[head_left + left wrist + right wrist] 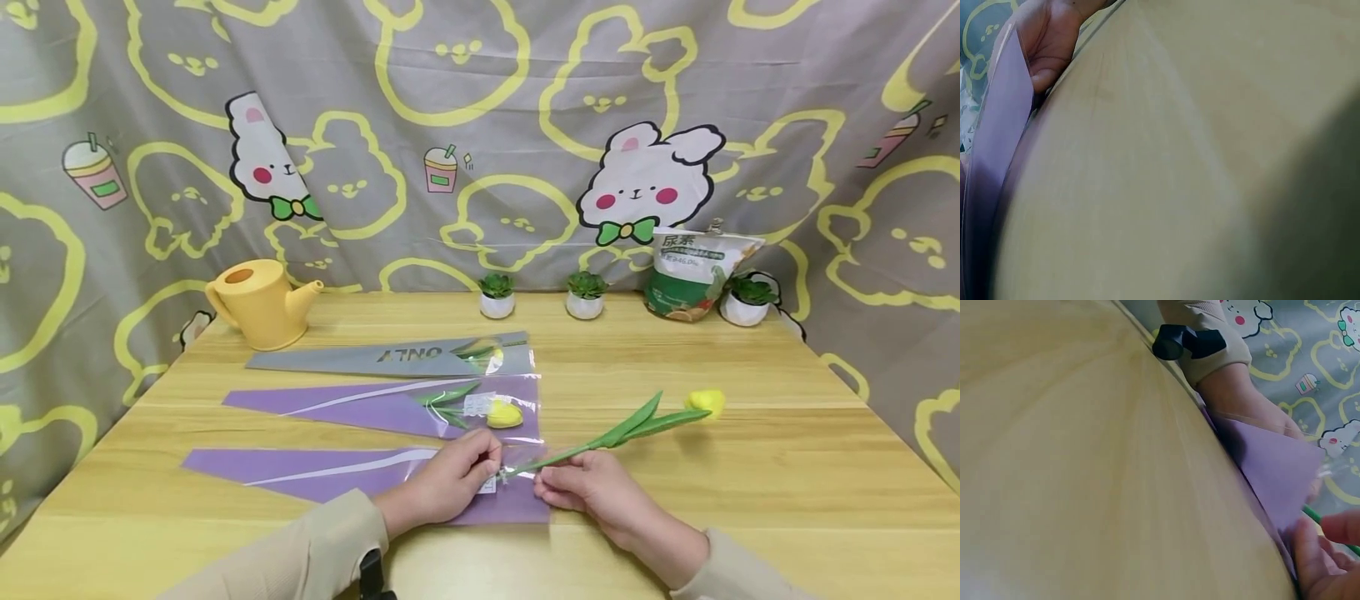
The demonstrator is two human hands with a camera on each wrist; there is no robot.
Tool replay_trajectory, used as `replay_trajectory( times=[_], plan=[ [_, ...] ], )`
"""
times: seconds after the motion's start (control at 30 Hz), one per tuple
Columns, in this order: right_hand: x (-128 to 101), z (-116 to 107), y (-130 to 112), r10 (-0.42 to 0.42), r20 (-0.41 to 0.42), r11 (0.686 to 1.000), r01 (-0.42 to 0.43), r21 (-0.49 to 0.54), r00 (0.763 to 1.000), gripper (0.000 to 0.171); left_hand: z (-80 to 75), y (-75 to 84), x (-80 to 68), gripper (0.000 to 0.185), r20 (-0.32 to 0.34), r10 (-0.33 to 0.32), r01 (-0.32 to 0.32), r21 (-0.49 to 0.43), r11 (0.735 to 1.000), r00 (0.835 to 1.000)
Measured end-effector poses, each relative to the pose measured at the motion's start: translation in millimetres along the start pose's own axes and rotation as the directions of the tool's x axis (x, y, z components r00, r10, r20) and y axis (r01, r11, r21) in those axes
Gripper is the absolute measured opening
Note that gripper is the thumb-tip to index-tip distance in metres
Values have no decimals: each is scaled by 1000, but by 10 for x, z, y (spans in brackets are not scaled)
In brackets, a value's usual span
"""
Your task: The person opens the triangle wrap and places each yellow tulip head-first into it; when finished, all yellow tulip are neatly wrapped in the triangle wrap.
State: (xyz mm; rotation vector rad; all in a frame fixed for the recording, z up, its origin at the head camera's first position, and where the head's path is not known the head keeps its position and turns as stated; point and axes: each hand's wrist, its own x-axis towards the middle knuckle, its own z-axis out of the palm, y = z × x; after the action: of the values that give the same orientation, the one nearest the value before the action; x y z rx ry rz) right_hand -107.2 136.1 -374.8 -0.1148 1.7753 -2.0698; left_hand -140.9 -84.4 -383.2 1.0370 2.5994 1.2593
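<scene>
So the artificial yellow tulip with the long green stem and leaves (622,432) is lying tilted across the near-right part of the light wooden table (750,483), bloom pointing far right and the stem's cut end down at the open mouth of the nearest purple paper-and-clear-plastic flower sleeve (337,475). The right hand (592,492) is pinching the lower end of that stem between thumb and fingertips, and the right wrist view shows the green stem right beside its fingers. The left hand (450,479) rests on the wide end of the same sleeve, fingers curled and gripping its plastic edge; in the left wrist view the purple sheet (997,150) is standing up against the thumb. Just behind that sleeve is a second purple sleeve with a yellow tulip already inside (420,406), and farther back a grey sleeve printed with the word ONLY (397,357), also with a flower in it. On the far left sits a yellow plastic watering can (258,302). Along the far edge are three small potted succulents in white pots (585,295) and a green-and-white printed bag (693,271) between the right two. Behind it all hangs a grey cloth backdrop with yellow bunny outlines (480,125).
</scene>
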Motion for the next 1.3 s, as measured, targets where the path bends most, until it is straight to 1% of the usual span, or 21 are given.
replay_trajectory(
  times=[0.2,0.3,0.4,0.43,0.47,0.5,0.53,0.57,0.6,0.63,0.67,0.7,0.73,0.77,0.83,0.87,0.93,1.07,1.1,1.2,1.3],
  plan=[
    [-101,-100,-46,29,29,999,-28,-40,999,40,-3,-2,-8,18,-2,6,-6,20,1000,1000],
    [-148,-142,-96,17,41,998,-15,-55,999,45,-2,-2,-9,17,3,6,-6,14,1000,1000],
    [-160,-203,-175,-27,52,994,32,-101,998,47,-3,2,-14,16,4,6,-6,7,1000,1000],
    [-154,-232,-209,-55,54,987,62,-147,997,47,-5,3,-15,15,3,4,-4,7,1000,1000],
    [-143,-269,-243,-88,56,972,98,-211,995,46,-5,3,-15,15,2,3,-3,10,1000,1000],
    [-126,-315,-277,-123,57,949,134,-285,991,44,-6,4,-15,15,0,3,-3,11,1000,1000],
    [-108,-368,-312,-164,64,908,176,-379,984,42,-6,3,-14,15,-1,1,-1,13,1000,1000],
    [-86,-426,-344,-208,76,854,219,-471,975,39,-6,1,-12,15,-3,1,-1,16,1000,1000],
    [-63,-489,-374,-249,93,791,258,-555,964,35,-6,1,-11,15,-2,0,0,18,1000,1000],
    [-41,-554,-401,-283,110,721,287,-631,953,32,-5,0,-10,15,0,-2,2,19,1000,1000],
    [-20,-621,-424,-308,133,656,312,-688,942,29,-2,-3,-10,15,3,-1,1,21,1000,1000],
    [0,-686,-445,-324,160,598,333,-729,932,27,-1,-4,-9,16,6,-2,1,21,1000,1000],
    [17,-747,-462,-331,189,548,351,-759,925,25,1,-6,-10,16,8,-2,2,24,1000,1000],
    [30,-802,-478,-328,214,514,364,-777,920,23,2,-7,-11,16,12,-3,3,26,1000,1000],
    [53,-904,-504,-306,267,458,387,-801,914,22,4,-8,-12,17,17,-3,3,33,999,1000],
    [63,-947,-513,-290,289,444,396,-804,912,22,4,-8,-10,17,18,-2,2,38,999,1000],
    [79,-1020,-525,-247,331,445,410,-796,911,23,3,-7,-8,17,20,-3,3,47,999,1000],
    [103,-1105,-519,-173,408,468,439,-767,897,27,5,-7,-6,17,30,-3,2,63,998,1000],
    [105,-1112,-515,-162,423,470,447,-761,892,28,8,-7,-6,17,31,-4,2,66,998,999],
    [97,-1101,-511,-145,438,442,454,-773,887,28,16,-7,-6,17,32,-5,2,73,997,999],
    [63,-1050,-517,-130,417,387,433,-814,900,26,26,-5,-4,17,19,-11,10,75,997,1000]
  ],
)
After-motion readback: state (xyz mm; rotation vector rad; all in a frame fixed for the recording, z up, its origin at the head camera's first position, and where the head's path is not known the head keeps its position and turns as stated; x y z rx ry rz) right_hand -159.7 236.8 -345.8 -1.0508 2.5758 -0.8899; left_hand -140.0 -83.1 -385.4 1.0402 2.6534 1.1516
